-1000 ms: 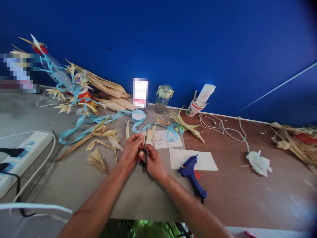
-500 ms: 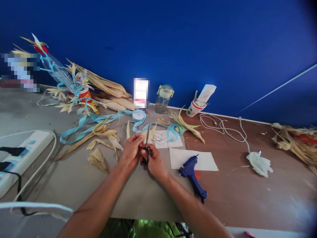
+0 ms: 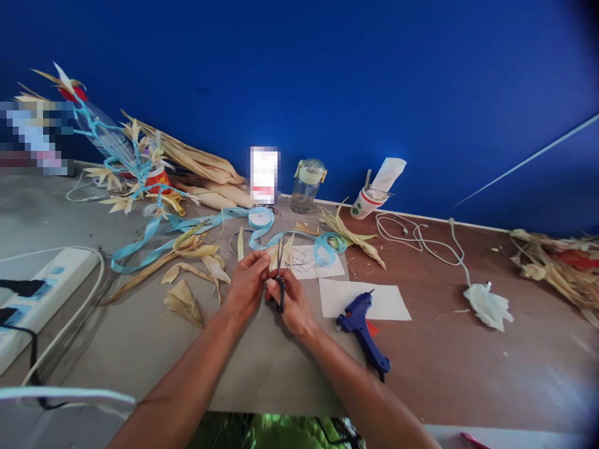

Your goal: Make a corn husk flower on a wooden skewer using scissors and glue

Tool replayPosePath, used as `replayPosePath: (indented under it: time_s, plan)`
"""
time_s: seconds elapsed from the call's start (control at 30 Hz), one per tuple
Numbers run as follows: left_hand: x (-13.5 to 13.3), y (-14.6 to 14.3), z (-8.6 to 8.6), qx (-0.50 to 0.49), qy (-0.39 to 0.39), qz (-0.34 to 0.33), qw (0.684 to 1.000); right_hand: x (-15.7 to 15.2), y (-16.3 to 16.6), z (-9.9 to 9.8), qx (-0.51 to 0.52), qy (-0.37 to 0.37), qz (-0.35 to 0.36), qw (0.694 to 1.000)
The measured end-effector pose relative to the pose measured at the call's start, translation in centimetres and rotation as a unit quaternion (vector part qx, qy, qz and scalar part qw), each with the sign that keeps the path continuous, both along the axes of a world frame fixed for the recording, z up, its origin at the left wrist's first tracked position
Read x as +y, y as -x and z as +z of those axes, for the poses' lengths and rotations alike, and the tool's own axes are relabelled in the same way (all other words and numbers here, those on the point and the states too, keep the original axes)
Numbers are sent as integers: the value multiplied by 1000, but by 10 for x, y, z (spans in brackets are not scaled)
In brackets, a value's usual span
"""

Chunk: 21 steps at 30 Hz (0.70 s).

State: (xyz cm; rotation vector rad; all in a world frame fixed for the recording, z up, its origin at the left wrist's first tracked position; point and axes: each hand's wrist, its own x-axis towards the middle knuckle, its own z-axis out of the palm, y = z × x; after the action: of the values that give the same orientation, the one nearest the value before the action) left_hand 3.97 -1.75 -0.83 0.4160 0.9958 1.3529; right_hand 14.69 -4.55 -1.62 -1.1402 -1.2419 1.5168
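Pinched in my left hand is a pale piece of corn husk, its tips showing past the fingers. My right hand grips small dark scissors by the handles, with the blades pointing away from me and slightly apart. The blades stand right beside the held husk; whether they touch it I cannot tell. Behind the hands lies a white sheet with thin dark sticks. Loose dry husk pieces rest left of my left hand.
A blue glue gun lies by a blank white card. Light blue ribbon winds across the table. A lidded jar, a paper cup and a decorated bottle stand behind. A power strip sits at left.
The scissor blades have parted slightly, and the handles have turned a little in my right hand. My left hand keeps its pinch on the husk. The whole view has shifted slightly.
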Motion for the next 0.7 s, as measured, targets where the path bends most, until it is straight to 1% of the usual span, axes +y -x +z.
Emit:
replayPosePath:
  time_s: [0.13,0.3,0.7]
  plan:
    - [-1,-3,-3,2,0,-8,1000,-2,2,-4,-43,-16,10,999]
    - [-1,-5,-7,1,2,-3,1000,-3,1,-6,-79,-39,10,996]
    - [-4,-10,0,-5,16,21,1000,-3,5,-9,-94,-68,-12,993]
